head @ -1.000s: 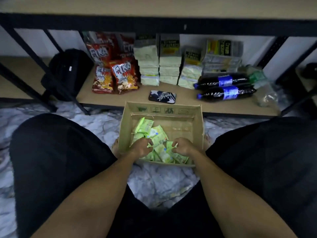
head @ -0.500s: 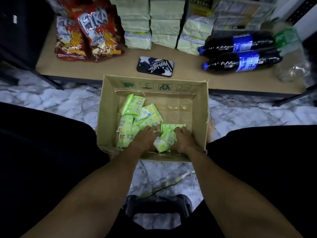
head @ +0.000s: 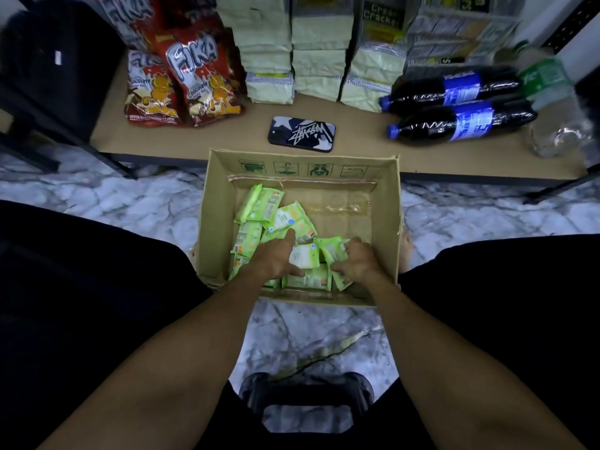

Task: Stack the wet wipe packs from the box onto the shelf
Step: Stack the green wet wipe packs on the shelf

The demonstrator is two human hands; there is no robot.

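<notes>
One box point(head: 386, 222): cardboard, open; wet wipe packs point(head: 276, 212) heaped toward its 8 o'clock.
Left hand point(head: 276, 259): curled round a pale pack point(head: 305, 256).
Right hand point(head: 355, 263): curled round a green pack point(head: 332, 250).
Shelf point(head: 227, 138): 12 o'clock; phone point(head: 301, 134), snack bags point(head: 194, 79), bottles point(head: 461, 120), stacked packets point(head: 319, 60).

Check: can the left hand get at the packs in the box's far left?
Probably yes: the left hand is inside the open box, and those packs lie uncovered just beyond it.
</notes>
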